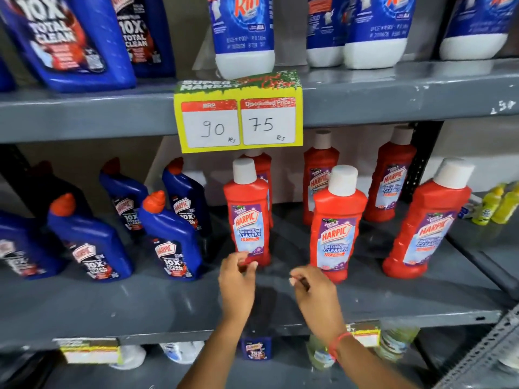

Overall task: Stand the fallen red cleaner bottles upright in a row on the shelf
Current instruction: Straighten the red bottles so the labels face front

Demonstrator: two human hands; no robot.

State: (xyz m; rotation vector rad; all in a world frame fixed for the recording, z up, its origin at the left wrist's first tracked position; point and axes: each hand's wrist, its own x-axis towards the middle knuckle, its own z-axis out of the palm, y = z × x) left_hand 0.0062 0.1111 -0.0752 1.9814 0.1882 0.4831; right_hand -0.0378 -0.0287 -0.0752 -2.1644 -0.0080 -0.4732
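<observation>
Several red Harpic cleaner bottles with white caps stand upright on the grey middle shelf (pixel 168 299). Three are in front: a left one (pixel 248 214), a middle one (pixel 335 228) and a right one (pixel 424 228). Three more stand behind them: (pixel 264 169), (pixel 318 175), (pixel 391 175). My left hand (pixel 237 282) hovers just in front of the left bottle's base, fingers curled and apart, holding nothing. My right hand (pixel 314 287) sits in front of the middle bottle's base, fingers loosely bent, also holding nothing.
Blue Harpic bottles (pixel 168 237) with orange caps fill the shelf's left side. A yellow price card (pixel 240 122) hangs from the upper shelf edge, over the back row. Yellow bottles (pixel 497 203) stand at far right. Blue and white bottles (pixel 244 32) line the top shelf.
</observation>
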